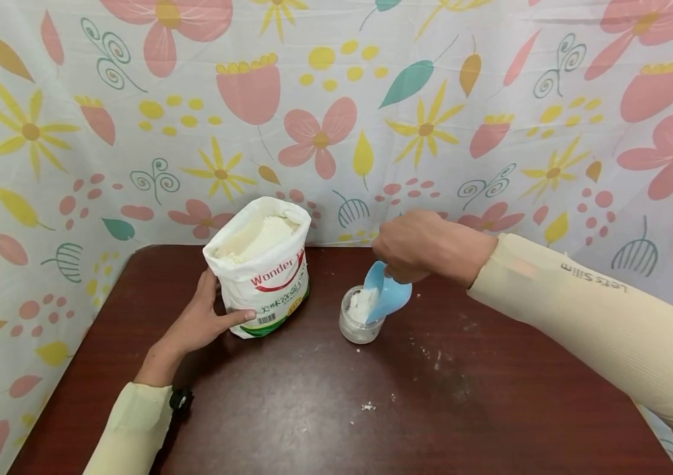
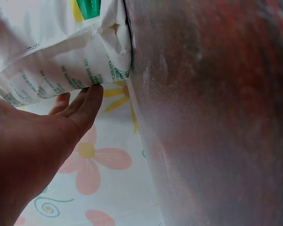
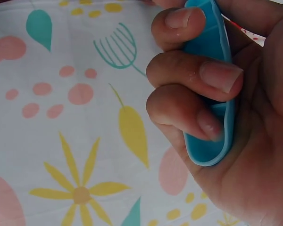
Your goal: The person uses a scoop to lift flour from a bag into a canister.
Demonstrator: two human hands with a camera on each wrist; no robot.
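Observation:
An open white bag of flour, printed "Wonder", stands at the table's back left with flour showing in its mouth. My left hand holds its lower left side, thumb across the front; the left wrist view shows the fingers against the printed side panel. With my right hand I grip a light blue scoop, tipped down over a small clear jar. White flour lies at the scoop's lip and in the jar's mouth. In the right wrist view, curled fingers wrap the scoop's handle.
Flour specks dot the dark brown table in front of and to the right of the jar. A flower-printed curtain hangs right behind the table's back edge and along its left side.

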